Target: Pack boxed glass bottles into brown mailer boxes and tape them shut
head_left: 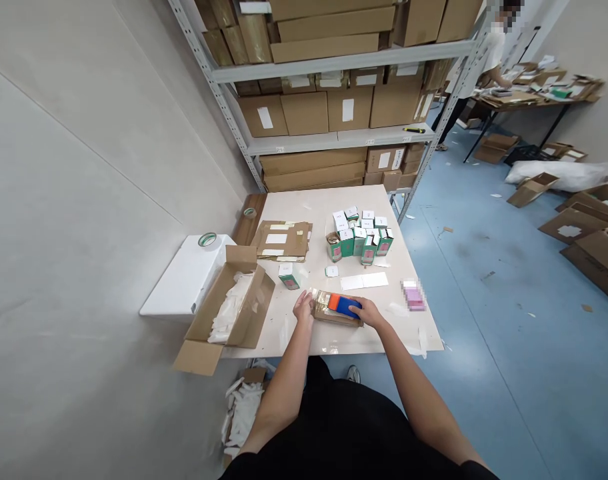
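A small cardboard box (329, 316) lies near the front of the table, with shiny tape along its top. My right hand (368, 312) is closed around the blue end of a blue-and-orange tape dispenser (345, 306), which rests over the top of the box. At the box's left end, my left hand (304, 306) grips the edge with bent fingers. Just beyond that hand stands a single green-and-white carton (289, 276). A group of similar green-and-white cartons (358, 241) is farther back on the right.
Flattened cardboard (283, 240) lies at the back left of the table (329, 203). An open carton with white packing material (254, 303) stands on the left. White labels (364, 281) lie mid-table. Loaded shelving (334, 139) rises behind. A co-worker (484, 57) stands far right.
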